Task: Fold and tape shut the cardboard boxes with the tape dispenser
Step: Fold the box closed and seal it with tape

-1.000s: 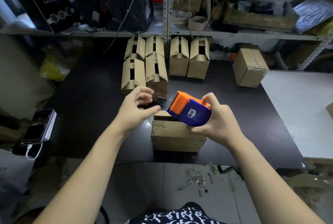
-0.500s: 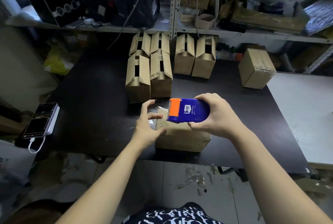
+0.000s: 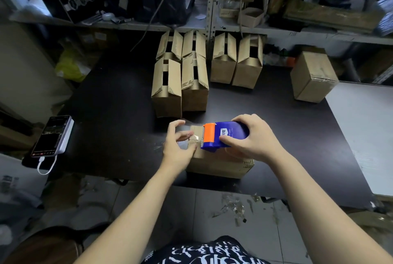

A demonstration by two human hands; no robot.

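Observation:
A small cardboard box (image 3: 219, 165) lies near the front edge of the black table (image 3: 119, 115). My right hand (image 3: 253, 138) grips the blue and orange tape dispenser (image 3: 221, 135), which lies on the box's top with its orange end to the left. My left hand (image 3: 177, 145) is at the box's left end, its fingers curled, pinching the clear tape end down on the cardboard beside the dispenser's blade. Much of the box top is hidden under the dispenser and hands.
Several open-flapped boxes (image 3: 180, 81) stand in rows at the table's middle and back. A closed box (image 3: 312, 76) sits at the right. A phone on a power bank (image 3: 53, 136) lies at the left edge. Cluttered shelves run behind, and a white table (image 3: 365, 127) adjoins on the right.
The dispenser came down from a tilted position in the air to lie flat on the box top. My left hand dropped with the tape end to the box's left edge.

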